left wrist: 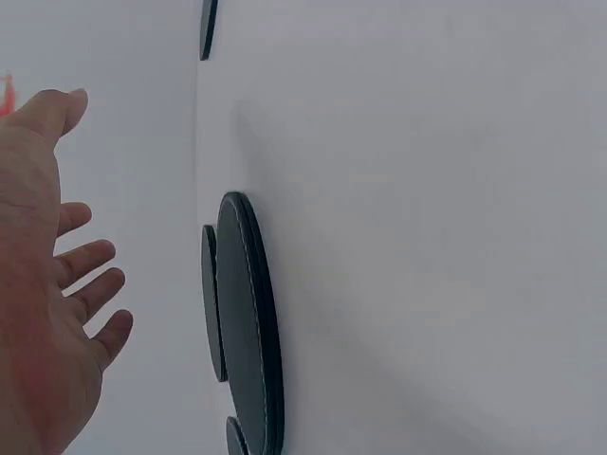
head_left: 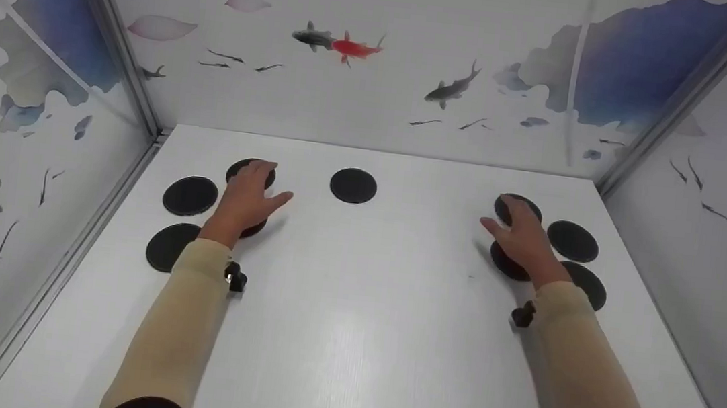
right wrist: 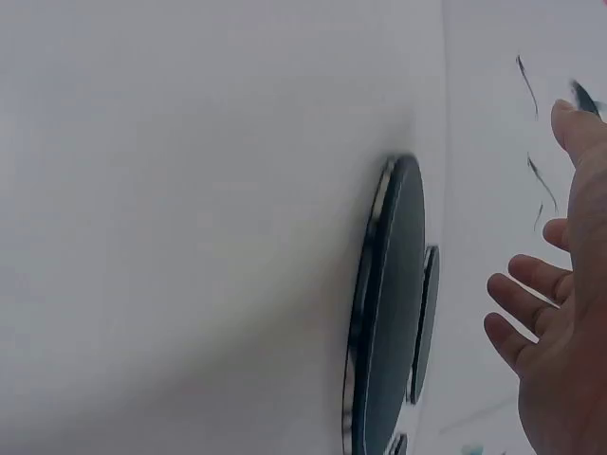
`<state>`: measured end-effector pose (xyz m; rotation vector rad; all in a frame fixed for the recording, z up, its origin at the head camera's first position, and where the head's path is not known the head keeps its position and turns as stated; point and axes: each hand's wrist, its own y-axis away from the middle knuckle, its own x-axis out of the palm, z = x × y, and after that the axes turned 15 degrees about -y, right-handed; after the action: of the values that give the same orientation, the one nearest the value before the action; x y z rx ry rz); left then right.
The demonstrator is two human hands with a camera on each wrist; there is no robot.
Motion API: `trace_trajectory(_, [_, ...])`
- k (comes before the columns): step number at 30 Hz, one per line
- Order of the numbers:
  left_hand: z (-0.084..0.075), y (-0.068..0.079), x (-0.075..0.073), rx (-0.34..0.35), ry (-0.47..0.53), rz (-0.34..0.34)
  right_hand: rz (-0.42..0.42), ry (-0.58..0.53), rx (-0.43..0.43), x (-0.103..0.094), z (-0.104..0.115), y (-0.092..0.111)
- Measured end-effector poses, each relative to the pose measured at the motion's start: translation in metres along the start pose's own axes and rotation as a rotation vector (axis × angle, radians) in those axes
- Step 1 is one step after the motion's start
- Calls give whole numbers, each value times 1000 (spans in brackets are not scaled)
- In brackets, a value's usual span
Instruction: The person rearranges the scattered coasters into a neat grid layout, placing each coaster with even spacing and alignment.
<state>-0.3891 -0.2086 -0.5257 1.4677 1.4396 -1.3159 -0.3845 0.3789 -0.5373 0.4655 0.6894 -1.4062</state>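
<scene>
My left hand [head_left: 246,200] hovers over the group of round black coasters on the left, thumb spread to the right and fingers relaxed. It partly covers the far coaster [head_left: 240,168] and a nearer one [head_left: 254,228]. On the other side, my right hand [head_left: 523,238] hangs over the right group, between a far coaster [head_left: 503,209] and a near one [head_left: 507,264]. In the left wrist view a stitched coaster [left wrist: 242,313] lies below the palm, with a gap between. The right wrist view shows a thick-edged coaster [right wrist: 391,313], likewise apart from the fingers. Neither hand holds anything.
A single coaster [head_left: 353,185] lies at the back middle of the white table [head_left: 352,311]. More coasters lie at the outer left [head_left: 190,197] and outer right [head_left: 572,241]. Panels printed with fish [head_left: 353,47] enclose the table's back and sides.
</scene>
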Motion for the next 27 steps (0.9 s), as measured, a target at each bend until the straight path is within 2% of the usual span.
trace_trajectory(4, [-15, -10, 9, 6, 107, 36, 18, -127, -20, 30, 15, -12])
trace_trajectory(9, [-33, -24, 23, 32, 126, 97, 68, -201, -38, 65, 42, -26])
trace_trajectory(12, [-44, -31, 30, 37, 139, 123, 94, -230, -18, 81, 58, -33])
trace_trajectory(16, [-54, -40, 36, 21, 178, 159, 123, -258, 2, 102, 76, -45])
trace_trajectory(20, [-60, -47, 41, 18, 191, 167, 155, -270, 8, 121, 90, -57])
trace_trajectory(27, [-71, -63, 52, 50, 171, 170, 188, -223, -10, 148, 115, -72])
